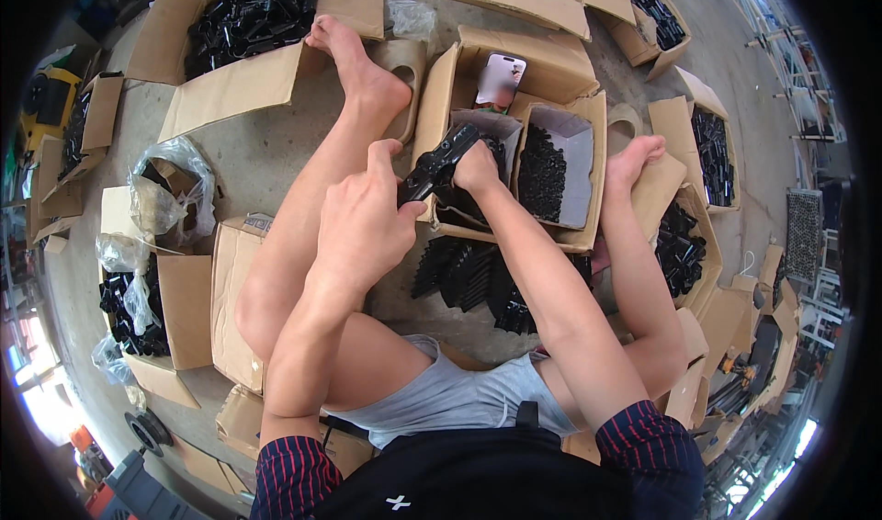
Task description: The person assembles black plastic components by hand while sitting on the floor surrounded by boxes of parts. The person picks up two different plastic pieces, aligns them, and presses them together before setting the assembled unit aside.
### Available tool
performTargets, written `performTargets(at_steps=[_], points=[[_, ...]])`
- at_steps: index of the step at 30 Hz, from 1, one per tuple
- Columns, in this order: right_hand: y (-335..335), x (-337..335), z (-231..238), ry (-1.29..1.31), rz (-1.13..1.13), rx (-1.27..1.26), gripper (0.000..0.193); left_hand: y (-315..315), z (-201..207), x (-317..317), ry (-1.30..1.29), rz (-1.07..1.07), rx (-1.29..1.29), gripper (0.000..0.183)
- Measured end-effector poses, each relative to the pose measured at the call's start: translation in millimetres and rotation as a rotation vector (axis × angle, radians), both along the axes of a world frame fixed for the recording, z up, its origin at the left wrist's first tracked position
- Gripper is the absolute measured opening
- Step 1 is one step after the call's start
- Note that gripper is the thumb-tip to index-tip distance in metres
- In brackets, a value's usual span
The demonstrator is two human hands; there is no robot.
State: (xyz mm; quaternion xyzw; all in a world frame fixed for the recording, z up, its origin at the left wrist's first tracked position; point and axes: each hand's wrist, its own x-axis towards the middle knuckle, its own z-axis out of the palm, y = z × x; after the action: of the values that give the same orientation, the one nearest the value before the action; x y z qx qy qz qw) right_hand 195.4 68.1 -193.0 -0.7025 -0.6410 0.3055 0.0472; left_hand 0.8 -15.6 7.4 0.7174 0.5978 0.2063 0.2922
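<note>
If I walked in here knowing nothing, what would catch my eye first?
Probably the glossy black part mid-view, with the left hand gripping its near end and the right hand close by its far end. Next, the lit phone propped inside the cardboard box between the person's bare feet. Then the open cartons all around, many heaped with black pieces.
</note>
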Motion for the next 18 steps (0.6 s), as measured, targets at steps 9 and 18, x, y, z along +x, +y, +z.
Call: performTargets(at_steps=[9, 18], points=[[-7, 19, 5, 0.136, -0.027, 0.255, 0.025, 2, 9, 9, 0.077, -0.012, -0.114, 0.06], [-93, 18, 184, 0.529, -0.021, 0.647, 0.012, -11, -3, 15, 0.03, -0.07, 0.022, 0.061]])
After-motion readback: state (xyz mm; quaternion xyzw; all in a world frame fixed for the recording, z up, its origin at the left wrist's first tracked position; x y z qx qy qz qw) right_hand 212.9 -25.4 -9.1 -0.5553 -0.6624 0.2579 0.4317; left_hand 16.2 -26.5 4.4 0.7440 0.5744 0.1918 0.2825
